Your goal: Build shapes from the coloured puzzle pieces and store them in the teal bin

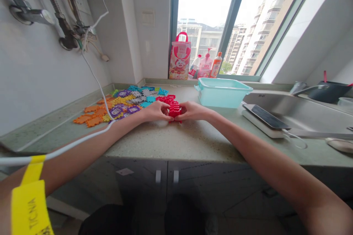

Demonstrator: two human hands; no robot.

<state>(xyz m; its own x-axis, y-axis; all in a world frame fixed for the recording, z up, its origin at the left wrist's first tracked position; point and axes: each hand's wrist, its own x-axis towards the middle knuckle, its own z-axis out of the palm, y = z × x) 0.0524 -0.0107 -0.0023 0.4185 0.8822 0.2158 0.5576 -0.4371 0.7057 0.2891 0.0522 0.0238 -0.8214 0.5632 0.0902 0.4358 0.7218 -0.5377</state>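
Both my hands meet at the middle of the counter around a small red block of interlocked puzzle pieces (174, 109). My left hand (156, 111) grips its left side with curled fingers. My right hand (193, 111) closes on its right side. The red block rests on or just above the speckled green countertop (171, 141). More loose red pieces (165, 99) lie just behind it. A spread of orange, yellow, purple, grey and blue foam-like puzzle pieces (121, 106) covers the counter to the left.
A pale teal plastic tub (222, 91) stands right of my hands. A phone (264, 116) lies on a white slab beside the steel sink (300, 112). Bottles and a red gift bag (179, 57) line the window sill. A white cable (91, 69) hangs across my left arm.
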